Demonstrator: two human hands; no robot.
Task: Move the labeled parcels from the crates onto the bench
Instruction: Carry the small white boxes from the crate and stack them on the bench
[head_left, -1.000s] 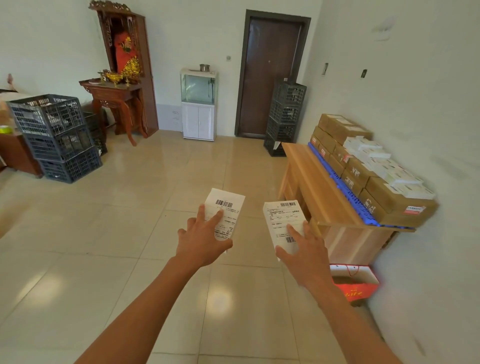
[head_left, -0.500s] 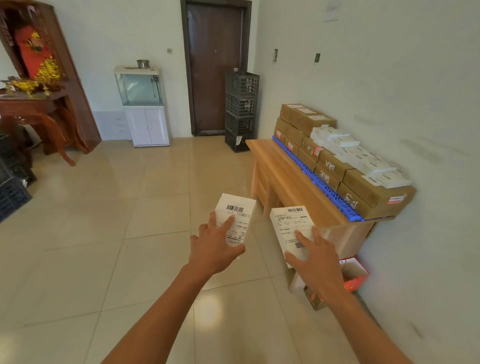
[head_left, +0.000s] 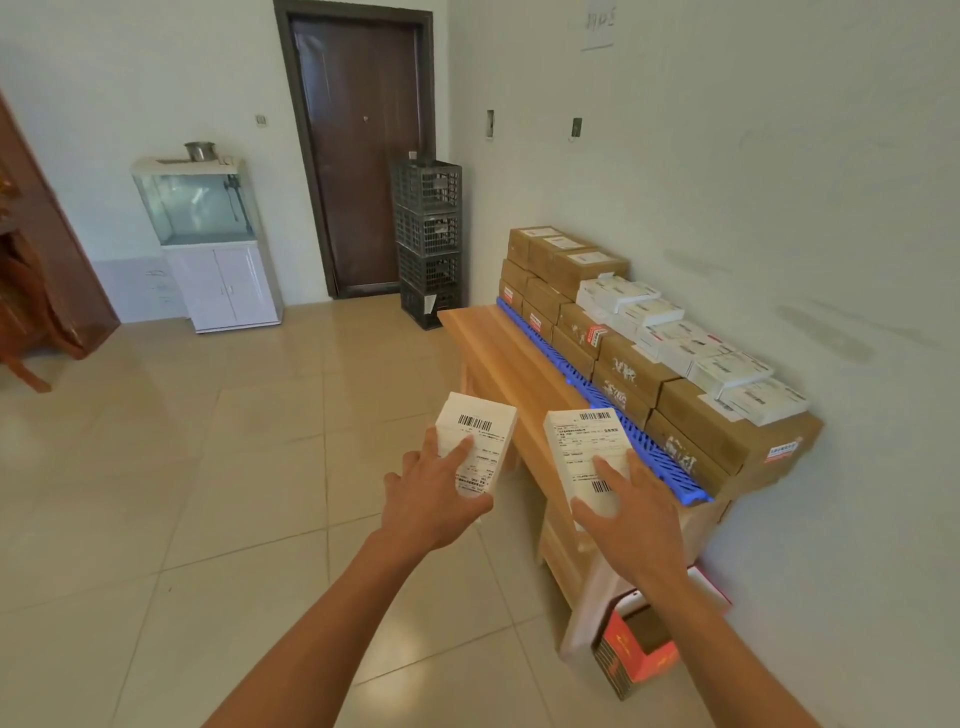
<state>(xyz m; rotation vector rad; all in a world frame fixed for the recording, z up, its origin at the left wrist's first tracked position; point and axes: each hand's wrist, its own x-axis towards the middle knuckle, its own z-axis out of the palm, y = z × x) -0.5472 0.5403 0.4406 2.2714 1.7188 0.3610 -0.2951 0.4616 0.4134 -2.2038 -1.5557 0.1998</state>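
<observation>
My left hand (head_left: 431, 499) grips a small white parcel (head_left: 480, 431) with a barcode label, held over the floor just left of the wooden bench (head_left: 498, 353). A second white labeled parcel (head_left: 582, 447) is in my right hand (head_left: 631, 512), over the bench's near end. Along the wall side of the bench lies a blue slatted strip (head_left: 613, 410) with stacked brown cartons (head_left: 727, 436) behind it. Several white labeled parcels (head_left: 691, 353) lie on top of the cartons. A stack of dark crates (head_left: 428, 239) stands by the door.
A dark brown door (head_left: 363, 150) is straight ahead, with a fish tank on a white cabinet (head_left: 208, 244) to its left. A red open box (head_left: 639, 649) sits on the floor under the bench's near end. Dark wooden furniture (head_left: 36, 291) stands at far left. Tiled floor stretches left.
The view has swung right and drawn closer to the bench; the crates at left have left the view. Both hands still hold their parcels, and the right one now hangs over the bench's near end.
</observation>
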